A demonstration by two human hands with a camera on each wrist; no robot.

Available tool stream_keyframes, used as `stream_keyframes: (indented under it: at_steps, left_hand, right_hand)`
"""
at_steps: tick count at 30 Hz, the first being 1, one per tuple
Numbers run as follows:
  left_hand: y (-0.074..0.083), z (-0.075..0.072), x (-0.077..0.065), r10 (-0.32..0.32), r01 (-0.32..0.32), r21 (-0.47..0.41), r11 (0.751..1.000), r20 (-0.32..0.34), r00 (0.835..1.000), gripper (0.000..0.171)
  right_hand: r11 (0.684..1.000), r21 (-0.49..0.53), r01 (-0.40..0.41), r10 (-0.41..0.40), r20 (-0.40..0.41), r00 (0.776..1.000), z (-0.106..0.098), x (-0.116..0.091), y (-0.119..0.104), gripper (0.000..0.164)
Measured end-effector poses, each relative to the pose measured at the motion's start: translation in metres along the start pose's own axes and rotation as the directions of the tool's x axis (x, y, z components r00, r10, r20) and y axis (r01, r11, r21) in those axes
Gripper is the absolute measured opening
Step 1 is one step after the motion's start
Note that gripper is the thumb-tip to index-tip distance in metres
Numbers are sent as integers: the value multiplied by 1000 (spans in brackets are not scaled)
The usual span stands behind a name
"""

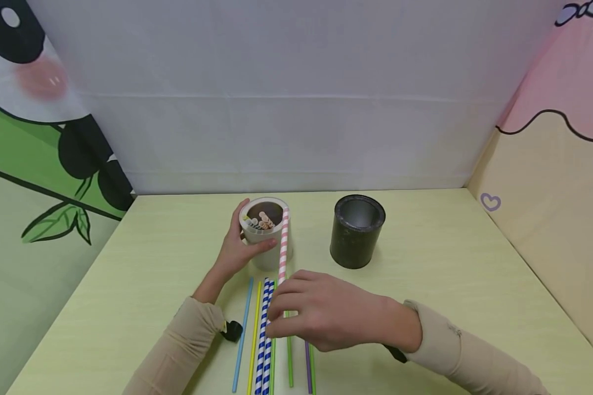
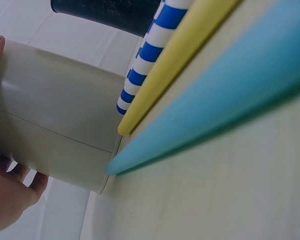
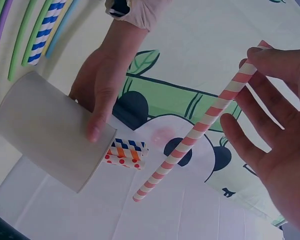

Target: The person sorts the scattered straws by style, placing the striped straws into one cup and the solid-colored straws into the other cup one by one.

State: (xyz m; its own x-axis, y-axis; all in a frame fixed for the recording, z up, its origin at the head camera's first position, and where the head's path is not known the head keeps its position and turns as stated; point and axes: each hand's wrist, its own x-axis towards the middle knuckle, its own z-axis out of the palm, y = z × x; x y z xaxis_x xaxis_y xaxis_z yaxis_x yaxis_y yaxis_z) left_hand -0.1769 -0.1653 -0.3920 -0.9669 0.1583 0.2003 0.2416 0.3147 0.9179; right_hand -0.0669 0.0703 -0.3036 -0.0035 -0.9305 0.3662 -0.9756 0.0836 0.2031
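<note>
My left hand [image 1: 233,253] grips the white cup [image 1: 268,262], with its thumb across the near side and its fingers round the left. Inside the cup stand several patterned straws [image 3: 125,155], their ends showing just past the rim in the right wrist view. A pink-and-white striped straw [image 1: 284,241] is pinched near one end between the thumb and fingertips of my right hand [image 1: 333,310]. That straw slants up in the air, its far end close beside the cup's mouth in the head view.
On the table lie a light blue straw [image 1: 244,340], a yellow straw [image 1: 255,340], blue-and-white striped straws [image 1: 261,356], several green straws [image 1: 290,359] and a purple straw [image 1: 308,367]. A black cup [image 1: 353,244] stands right of the white one. Printed cloth walls [image 1: 296,137] enclose the table.
</note>
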Motion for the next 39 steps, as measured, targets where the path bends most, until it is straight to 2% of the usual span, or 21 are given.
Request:
stream_keyframes:
  at_steps: [5,14,18,22,25,27,29,34,39]
  left_hand:
    - [0,0,0,-3,3,1,1000,-2,1000,102]
    - [0,0,0,4,-4,-3,1000,0,1000,102]
    - [-1,0,0,11,-11,-3,1000,-2,1000,103]
    - [0,0,0,8,-8,-1,1000,-5,1000,103]
    - [0,0,1,-4,4,2,1000,-3,1000,103]
    - [1,0,1,-11,11,3,1000,-1,1000,103]
    - [1,0,1,-16,16,2,1000,3,1000,104]
    - [2,0,1,-20,20,-3,1000,8,1000,104]
    - [1,-1,2,-27,27,-9,1000,10,1000,104]
  right_hand:
    - [999,-29,16,-17,-32,999,-6,1,4,22]
    - [1000,-31,-3,2,-47,999,-11,1,7,21]
    - [1000,1,-16,16,-146,989,-15,0,12,20]
    - [997,73,-30,51,-302,952,-21,-2,22,14]
    - [990,133,-42,94,-412,906,-28,-5,32,9]
    - [982,183,-53,136,-482,865,-32,-7,39,8]
    - [973,222,-59,177,-561,809,-35,-9,46,9]
    - [943,326,-70,293,-708,643,-38,-10,63,12]
    - [869,492,-49,443,-733,516,-35,-7,80,19]
